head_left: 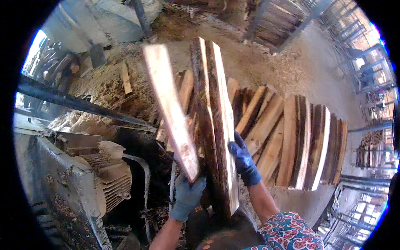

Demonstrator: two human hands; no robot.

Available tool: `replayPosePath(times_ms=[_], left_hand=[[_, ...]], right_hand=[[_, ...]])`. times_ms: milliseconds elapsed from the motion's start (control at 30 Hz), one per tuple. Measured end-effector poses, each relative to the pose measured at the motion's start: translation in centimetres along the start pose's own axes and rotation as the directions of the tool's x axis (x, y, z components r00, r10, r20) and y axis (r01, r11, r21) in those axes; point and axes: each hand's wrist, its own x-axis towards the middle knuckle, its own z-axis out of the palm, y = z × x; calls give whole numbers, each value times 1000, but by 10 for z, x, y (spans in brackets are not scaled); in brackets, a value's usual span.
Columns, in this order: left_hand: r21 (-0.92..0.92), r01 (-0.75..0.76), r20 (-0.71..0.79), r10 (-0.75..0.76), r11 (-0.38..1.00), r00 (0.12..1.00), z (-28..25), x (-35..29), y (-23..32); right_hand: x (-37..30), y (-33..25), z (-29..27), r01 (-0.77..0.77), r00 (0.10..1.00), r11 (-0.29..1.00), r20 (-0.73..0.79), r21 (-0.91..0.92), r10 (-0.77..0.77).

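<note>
Both of my hands wear blue work gloves. My left hand (188,196) is closed at the near end of a pale sawn board (166,96), which tilts away to the far left and is partly blurred; some of its fingers are hidden. Beside it, two long bark-edged boards (212,125) stand close together, pointing away from me. My right hand (245,161) grips the right edge of the right-hand one, thumb on the near side and fingers out of sight behind. The lower ends of these boards come down close to my body.
A stack of bark-edged boards (287,141) lies to the right behind my right hand. On the left stand a dusty finned motor (110,175) and a metal machine frame (62,175). A dark metal bar (87,102) crosses before a sawdust heap (100,91). Stacked timber (275,21) sits farther off.
</note>
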Motion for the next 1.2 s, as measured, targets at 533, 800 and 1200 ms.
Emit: replayPosePath(times_ms=[533, 800, 1200], left_hand=[[548, -124, -258, 309, 827, 915, -144, -53, 0], [88, -423, -802, 316, 902, 506, -130, -261, 67], [251, 870, -681, 716, 425, -153, -381, -579, 62]], right_hand=[[171, 175, 130, -365, 796, 931, 511, -24, 325], [-37, 230, 86, -115, 277, 707, 661, -698, 697], [-261, 163, 226, -37, -95, 672, 672, -740, 735]])
